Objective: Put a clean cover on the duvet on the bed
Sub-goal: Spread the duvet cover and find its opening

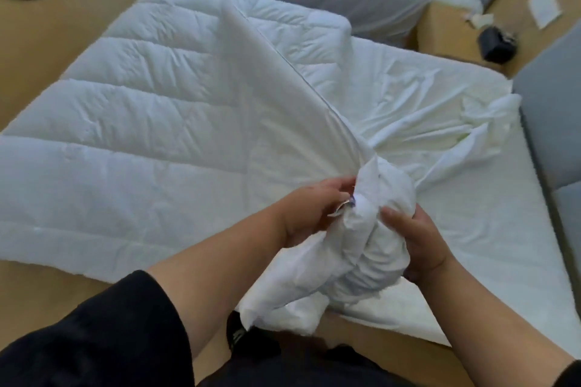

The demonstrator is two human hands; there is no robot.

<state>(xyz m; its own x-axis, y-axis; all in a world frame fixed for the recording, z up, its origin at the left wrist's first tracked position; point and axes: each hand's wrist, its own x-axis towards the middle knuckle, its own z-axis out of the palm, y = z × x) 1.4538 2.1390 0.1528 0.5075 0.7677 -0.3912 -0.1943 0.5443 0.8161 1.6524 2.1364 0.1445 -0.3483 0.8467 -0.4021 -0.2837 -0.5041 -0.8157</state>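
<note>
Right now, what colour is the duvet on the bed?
White, with stitched quilted channels; the duvet shows best in the head view.

Black sleeves (119, 324) — bare forearms, black clothing.

Both hands gripped bunched white cover (374, 229) over a duvet (141, 122) corner. The left hand (309, 214) pinched it; the right hand (418, 242) clutched it.

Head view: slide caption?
Both hands grip a bunched duvet cover over the quilted duvet.
</note>
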